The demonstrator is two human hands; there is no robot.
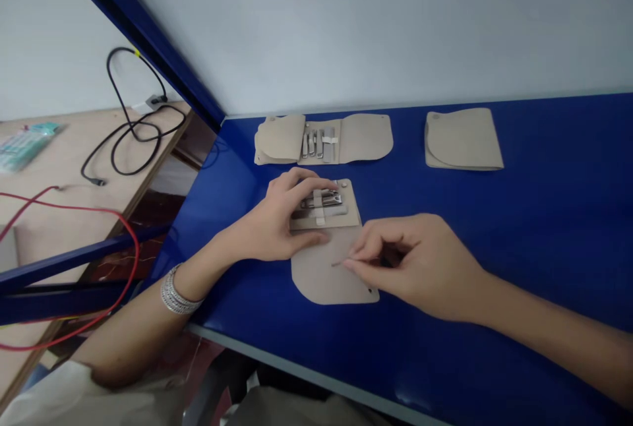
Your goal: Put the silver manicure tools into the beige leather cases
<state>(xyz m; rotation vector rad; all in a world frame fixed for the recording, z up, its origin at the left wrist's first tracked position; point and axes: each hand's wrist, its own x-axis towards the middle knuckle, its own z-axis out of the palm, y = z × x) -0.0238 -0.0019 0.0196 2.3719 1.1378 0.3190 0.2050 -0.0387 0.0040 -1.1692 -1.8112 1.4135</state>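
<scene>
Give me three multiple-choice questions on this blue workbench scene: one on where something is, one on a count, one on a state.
1. Where does the folded beige case lie?
A. At the far right of the blue tabletop
B. On the wooden shelf
C. On the floor

2. How many beige cases are on the blue tabletop?
A. Two
B. Three
C. Five

3. What state is the case beneath the left hand and right hand in?
A. Snapped shut
B. Standing on edge
C. Opened out flat

Answers:
1. A, it sits on the blue surface, beyond the right hand.
2. B, the folded case, the case under the hands and the open case behind them.
3. C, its flap lies spread out while the left hand rests on its metal tools.
</scene>
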